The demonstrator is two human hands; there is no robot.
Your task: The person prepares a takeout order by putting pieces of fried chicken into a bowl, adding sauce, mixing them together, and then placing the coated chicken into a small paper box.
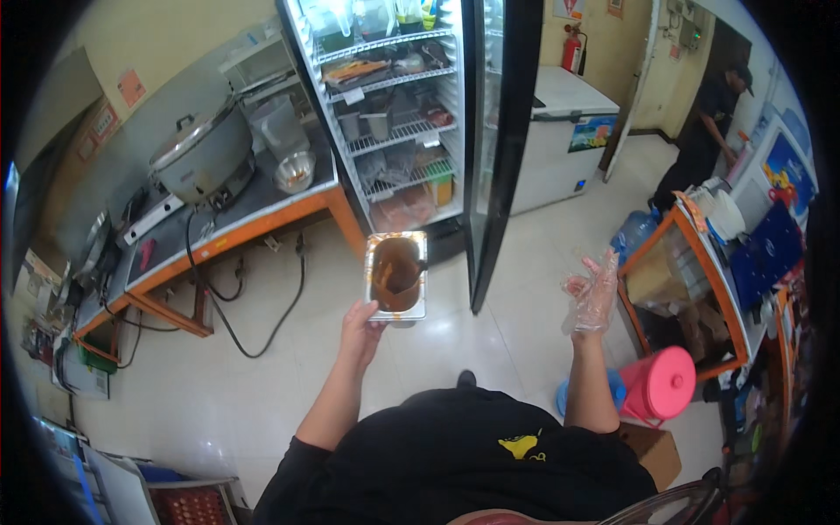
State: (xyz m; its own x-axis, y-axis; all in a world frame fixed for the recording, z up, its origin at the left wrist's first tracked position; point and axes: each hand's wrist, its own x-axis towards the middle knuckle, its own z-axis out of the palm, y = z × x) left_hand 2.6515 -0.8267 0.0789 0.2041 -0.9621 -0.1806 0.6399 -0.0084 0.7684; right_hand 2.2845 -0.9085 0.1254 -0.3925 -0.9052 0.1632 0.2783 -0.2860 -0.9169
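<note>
My left hand (361, 331) grips the near-left corner of a rectangular steel food pan (422, 308), thumb on its rim. Brown sauce (396, 272) coats the inside of the pan, and smears mark the rim. Over the floor to the right, my right hand (594, 298) is raised in a clear plastic glove, fingers apart and holding nothing. Beyond the pan stands an upright display fridge (400, 141) with its glass door (489, 157) swung out. Its lit wire shelves carry pitchers, metal containers and bagged food.
An orange-framed counter (243, 226) on the left bears a large rice cooker (203, 154) and a metal bowl (295, 172). A chest freezer (564, 141) stands behind the fridge door. At right are a shelf table (712, 275), a pink lidded bucket (666, 384) and another person (705, 125).
</note>
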